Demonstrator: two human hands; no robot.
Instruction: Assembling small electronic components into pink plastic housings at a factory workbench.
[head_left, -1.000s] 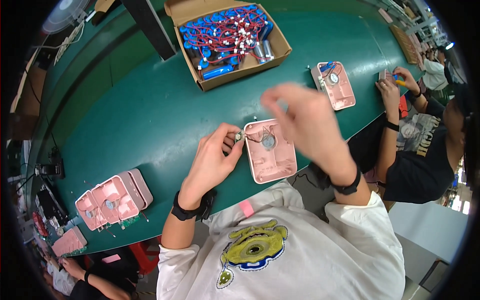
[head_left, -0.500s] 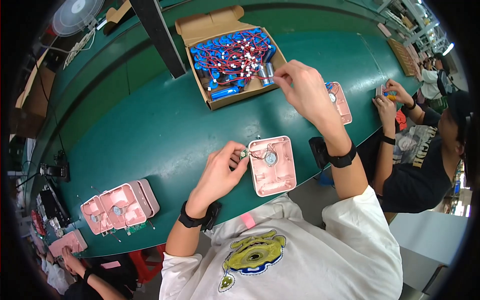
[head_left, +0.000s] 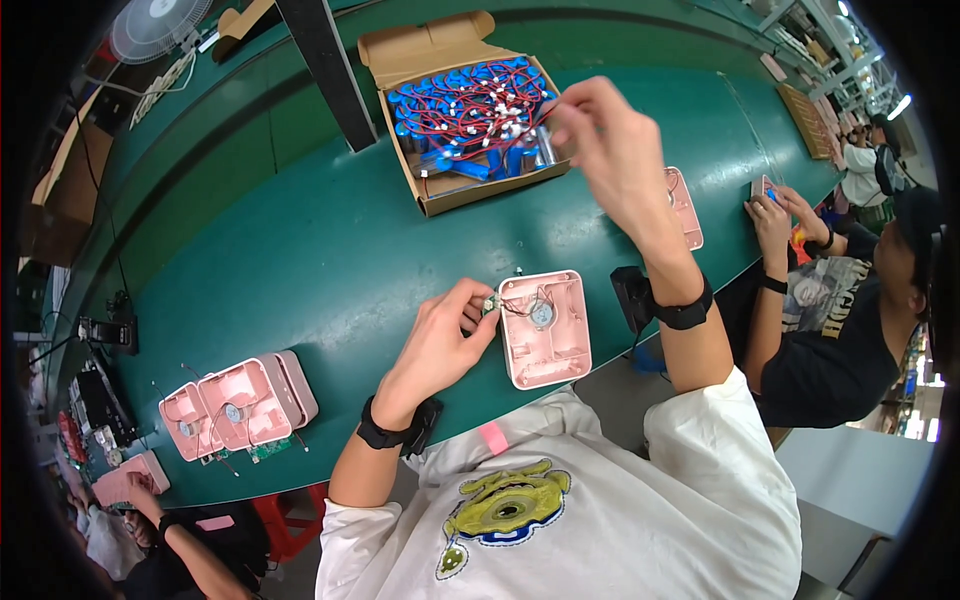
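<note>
Left hand pinches small green circuit board beside open pink plastic housing; round silver disc already inside, board not yet. Right hand over brown cardboard box, blurred, perhaps pinching one of thin red wires.

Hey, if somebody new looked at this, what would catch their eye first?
Probably the open cardboard box at top centre, packed with blue cylinders and tangled red wires, the right hand blurred at its right side. Next, the pink housing near centre, with the left hand pinching a small circuit board at its left edge. Then the green one-eyed figure on the white shirt below.
</note>
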